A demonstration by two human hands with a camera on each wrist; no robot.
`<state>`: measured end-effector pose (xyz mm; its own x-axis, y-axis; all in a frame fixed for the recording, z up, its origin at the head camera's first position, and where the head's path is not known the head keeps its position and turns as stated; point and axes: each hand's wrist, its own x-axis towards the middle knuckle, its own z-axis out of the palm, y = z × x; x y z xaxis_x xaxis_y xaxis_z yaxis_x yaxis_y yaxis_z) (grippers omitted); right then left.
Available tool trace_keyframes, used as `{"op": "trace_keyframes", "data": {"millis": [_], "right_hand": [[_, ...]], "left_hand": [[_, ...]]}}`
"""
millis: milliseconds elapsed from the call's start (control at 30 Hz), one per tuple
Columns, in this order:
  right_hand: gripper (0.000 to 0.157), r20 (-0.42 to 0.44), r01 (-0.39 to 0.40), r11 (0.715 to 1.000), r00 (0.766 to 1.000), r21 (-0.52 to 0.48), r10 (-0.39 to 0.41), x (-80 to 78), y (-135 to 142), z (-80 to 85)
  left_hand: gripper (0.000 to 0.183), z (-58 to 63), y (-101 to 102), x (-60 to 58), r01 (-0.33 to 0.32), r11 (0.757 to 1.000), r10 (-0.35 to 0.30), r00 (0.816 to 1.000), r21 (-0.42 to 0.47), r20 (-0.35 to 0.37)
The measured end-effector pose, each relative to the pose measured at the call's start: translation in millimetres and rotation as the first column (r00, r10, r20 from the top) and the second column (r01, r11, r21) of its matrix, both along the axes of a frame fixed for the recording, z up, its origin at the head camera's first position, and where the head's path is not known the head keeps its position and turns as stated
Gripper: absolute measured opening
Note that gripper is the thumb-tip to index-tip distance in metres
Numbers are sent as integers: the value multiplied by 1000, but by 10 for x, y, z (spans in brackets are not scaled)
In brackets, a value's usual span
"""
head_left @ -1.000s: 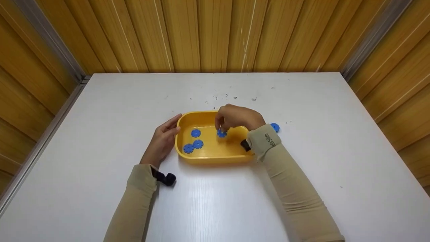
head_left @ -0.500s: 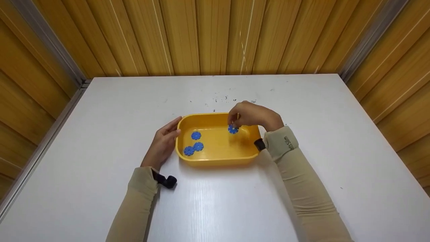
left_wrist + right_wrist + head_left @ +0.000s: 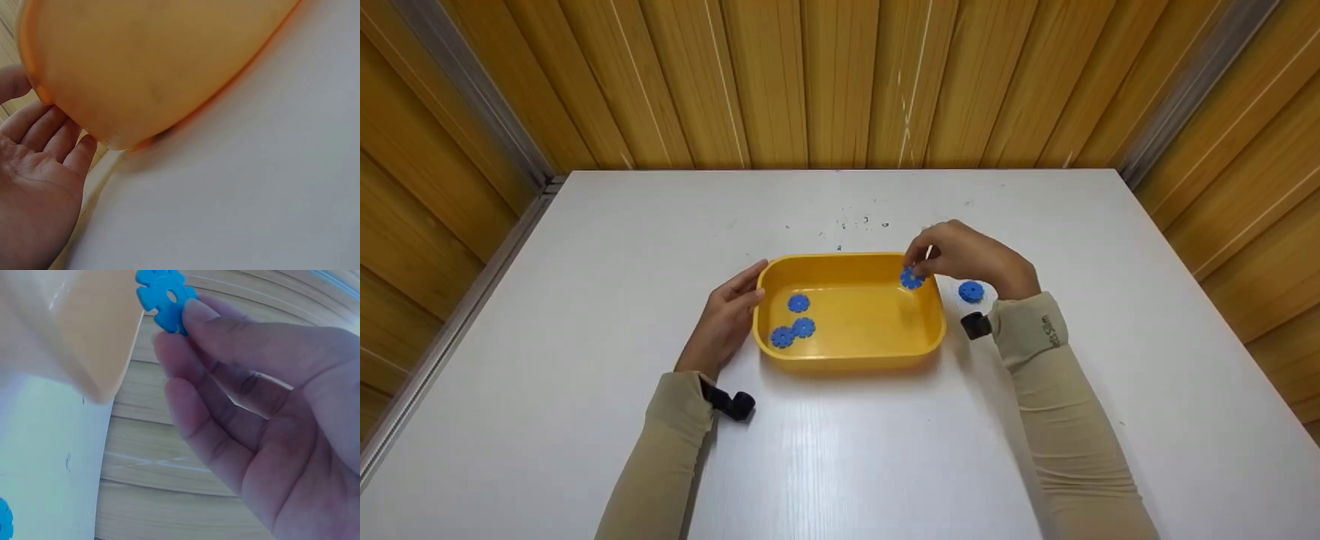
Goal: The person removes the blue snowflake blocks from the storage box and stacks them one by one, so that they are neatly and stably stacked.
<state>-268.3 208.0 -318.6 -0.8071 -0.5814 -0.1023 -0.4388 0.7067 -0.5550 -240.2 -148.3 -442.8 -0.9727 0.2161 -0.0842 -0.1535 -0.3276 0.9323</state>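
Observation:
My left hand [image 3: 724, 319] holds the left end of a yellow plastic tub [image 3: 847, 364], thumb at the rim and fingers along the outer wall. In the left wrist view those fingers [image 3: 56, 132] lie against the tub's wall. My right hand [image 3: 971, 259] pinches a blue notched interlocking disc [image 3: 912, 278] between thumb and fingertips, at the tub's back right corner. The disc's round centre hole shows in the right wrist view. Inside the tub, toward its left end, lie a single blue disc [image 3: 799, 303] and two overlapping discs [image 3: 793, 332].
Right of the tub, what looks like a small stack of blue discs [image 3: 971, 292] sits on the white table [image 3: 840, 465], below my right hand. Wood-patterned panels [image 3: 840, 82] stand behind the table and at both sides.
My right hand has carried the pinched disc rightward from over the middle of the tub to its right corner. The left hand stays on the tub.

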Motion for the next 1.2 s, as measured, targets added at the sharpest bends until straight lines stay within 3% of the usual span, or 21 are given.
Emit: {"op": "trace_keyframes", "data": {"millis": [500,700,1200], "right_hand": [[21,33,223,970,975,-96,-221,108,437,-219],[21,30,255,963,967,-85,-253,115,612,-364],[24,118,376,926,922,-47,-368,19,893,-584]], "left_hand": [[57,7,-13,0,5,1000,-5,1000,-24,0],[57,16,-3,-9,4,999,-4,1000,-34,0],[58,-7,-11,-8,14,999,-14,1000,-46,-1]]}}
